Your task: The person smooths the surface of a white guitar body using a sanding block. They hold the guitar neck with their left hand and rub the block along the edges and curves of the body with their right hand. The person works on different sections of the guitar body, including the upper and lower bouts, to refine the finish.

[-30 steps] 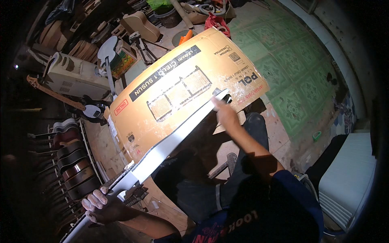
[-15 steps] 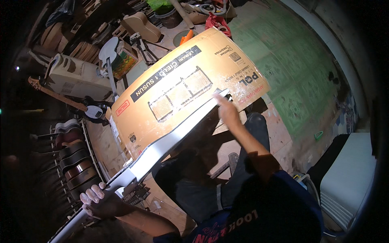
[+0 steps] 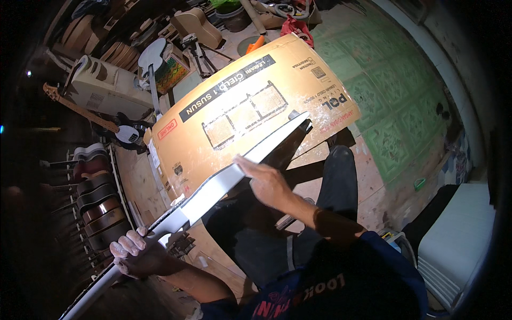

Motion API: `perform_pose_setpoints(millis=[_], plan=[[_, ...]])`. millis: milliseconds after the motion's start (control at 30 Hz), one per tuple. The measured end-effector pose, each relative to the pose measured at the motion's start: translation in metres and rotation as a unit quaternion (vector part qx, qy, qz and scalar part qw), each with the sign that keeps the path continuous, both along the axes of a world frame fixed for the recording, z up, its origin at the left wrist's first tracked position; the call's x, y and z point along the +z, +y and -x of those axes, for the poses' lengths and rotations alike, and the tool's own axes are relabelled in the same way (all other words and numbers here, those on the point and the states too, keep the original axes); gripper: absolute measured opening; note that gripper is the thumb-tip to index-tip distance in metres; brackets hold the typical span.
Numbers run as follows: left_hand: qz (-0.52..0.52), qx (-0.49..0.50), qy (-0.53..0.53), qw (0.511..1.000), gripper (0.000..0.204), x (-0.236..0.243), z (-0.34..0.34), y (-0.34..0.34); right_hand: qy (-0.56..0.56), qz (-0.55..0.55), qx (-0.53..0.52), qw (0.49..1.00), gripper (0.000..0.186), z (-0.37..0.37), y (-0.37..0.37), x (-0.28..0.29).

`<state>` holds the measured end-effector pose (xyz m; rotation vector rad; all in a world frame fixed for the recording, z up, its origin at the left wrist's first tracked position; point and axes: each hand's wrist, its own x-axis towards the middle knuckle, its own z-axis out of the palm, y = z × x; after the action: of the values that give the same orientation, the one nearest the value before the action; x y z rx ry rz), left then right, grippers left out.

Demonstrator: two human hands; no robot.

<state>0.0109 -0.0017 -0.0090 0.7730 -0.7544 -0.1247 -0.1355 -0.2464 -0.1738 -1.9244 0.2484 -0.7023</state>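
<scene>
My left hand [image 3: 133, 250] is closed around the neck of a long white guitar [image 3: 213, 194], tilted on edge and running diagonally from lower left to the cardboard's near side. My right hand [image 3: 266, 184] is at the guitar's upper edge near its middle, fingers drawn together and blurred at the tips; what they hold, if anything, I cannot make out. Beyond both lies a large flattened cardboard piece [image 3: 192, 144] with printed shelf drawings, the guitar's far end resting over it. My dark-trousered legs are bent beneath the guitar.
A rack of several guitars [image 3: 96, 208] stands left. Behind are a black electric guitar [image 3: 132, 140], a pale machine housing [image 3: 101, 88], guitar bodies [image 3: 196, 31] and a red bag [image 3: 297, 29]. Right are green patterned tiles [image 3: 394, 133] and a white ridged panel [image 3: 453, 234].
My right hand has moved from the guitar's far end down and left toward its middle. My left hand still grips the neck; the view has shifted slightly.
</scene>
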Motion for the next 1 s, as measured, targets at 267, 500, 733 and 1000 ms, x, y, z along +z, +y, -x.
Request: perform_pose_setpoints(millis=[267,500,733,1000], plan=[[0.028,-0.022,0.003,0.999,0.02,-0.005,0.005,0.004,0.026,-0.042,0.003,0.999,0.056,0.003,0.01,-0.001],[0.023,-0.025,0.018,0.999,0.021,-0.002,0.002,0.004,0.015,-0.163,0.036,0.986,0.057,0.005,0.019,0.027],[-0.002,-0.011,0.005,1.0,0.021,-0.001,-0.001,0.002,0.062,0.023,-0.05,0.997,0.052,0.0,-0.002,0.002],[0.007,0.0,0.016,1.0,0.021,0.0,-0.001,-0.002,0.085,0.06,-0.106,0.989,0.054,-0.004,-0.027,-0.021]])
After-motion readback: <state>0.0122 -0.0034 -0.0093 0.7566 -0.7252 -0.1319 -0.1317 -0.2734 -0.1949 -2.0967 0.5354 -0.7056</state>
